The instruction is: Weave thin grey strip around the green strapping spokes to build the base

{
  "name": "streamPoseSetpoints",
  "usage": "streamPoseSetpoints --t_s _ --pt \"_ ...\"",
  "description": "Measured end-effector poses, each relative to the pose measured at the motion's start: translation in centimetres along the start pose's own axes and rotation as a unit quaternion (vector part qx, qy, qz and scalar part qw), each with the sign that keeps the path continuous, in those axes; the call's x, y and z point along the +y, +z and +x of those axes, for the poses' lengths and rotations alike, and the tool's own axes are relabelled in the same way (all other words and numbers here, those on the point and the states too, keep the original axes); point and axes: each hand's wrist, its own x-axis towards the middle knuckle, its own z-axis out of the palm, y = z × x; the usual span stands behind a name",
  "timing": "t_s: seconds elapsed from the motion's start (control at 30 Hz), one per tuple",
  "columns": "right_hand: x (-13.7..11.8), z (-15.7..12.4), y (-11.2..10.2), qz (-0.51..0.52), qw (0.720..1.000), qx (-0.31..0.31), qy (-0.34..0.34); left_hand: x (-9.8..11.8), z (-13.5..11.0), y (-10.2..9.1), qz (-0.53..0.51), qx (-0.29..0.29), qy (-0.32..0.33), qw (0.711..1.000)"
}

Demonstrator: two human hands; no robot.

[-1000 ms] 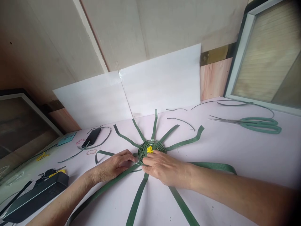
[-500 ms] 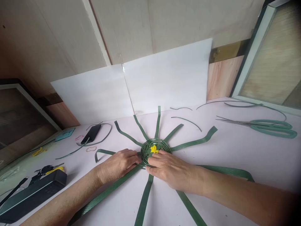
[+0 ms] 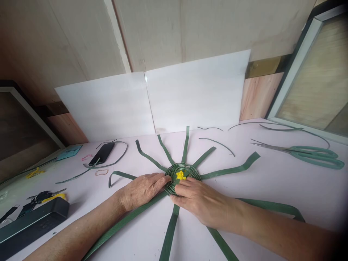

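A small round woven base of thin green strands lies on the table, with a yellow knot at its middle. Flat green strap spokes radiate from it on all sides; the near ones are longer. My left hand closes on the left rim, its thumb and fingertips reaching over the coiled strands. On the near right side, my right hand pinches the rim, with fingertips resting beside the yellow knot. Both hands hide part of the rim, and the thin strand at the fingers is hard to make out.
Green-handled scissors lie at the right. Loose thin strands are scattered toward the back. Left are a phone, a rubber band, keys and a dark box. White boards lean against the wall behind.
My left hand's fingers have moved from the lower left rim up onto the edge of the base. My right hand keeps its hold. The view has shifted slightly.
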Motion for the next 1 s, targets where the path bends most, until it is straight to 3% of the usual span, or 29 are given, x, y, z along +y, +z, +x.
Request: streamPoseSetpoints --t_s 0.13,0.23,0.4,0.5,0.57,0.67,0.8,0.9,1.0 --pt "0.4 -0.4 1.1 0.045 0.996 0.064 0.038 0.4 0.2 -0.1 0.041 -0.01 -0.004 0.999" --pt "0.7 -0.6 1.3 0.151 0.978 0.1 0.102 0.6 0.4 -0.1 0.076 0.001 0.009 0.997" --pt "1.6 -0.6 -0.8 0.351 0.893 0.146 0.24 0.8 0.6 0.1 0.07 0.005 -0.008 0.998" --pt "2.6 -0.9 -2.7 0.399 0.847 0.179 0.303 1.5 0.8 0.1 0.072 -0.017 -0.061 0.995" --pt "3.4 -1.3 -3.8 0.401 0.833 0.202 0.323 2.6 1.1 0.0 0.076 -0.035 -0.114 0.99" --pt "4.1 -1.7 -5.0 0.342 0.852 0.224 0.326 5.2 2.0 -0.4 0.085 -0.073 -0.216 0.97" --pt "3.8 -1.8 -5.6 0.239 0.913 0.177 0.281 8.1 3.4 -1.0 0.081 -0.112 -0.324 0.936" --pt "2.8 -1.5 -4.8 0.203 0.939 0.122 0.249 8.5 3.8 -1.0 0.07 -0.099 -0.332 0.936" --pt "2.0 -0.9 -3.1 0.206 0.945 0.09 0.239 7.9 3.5 -0.8 0.052 -0.073 -0.325 0.941"
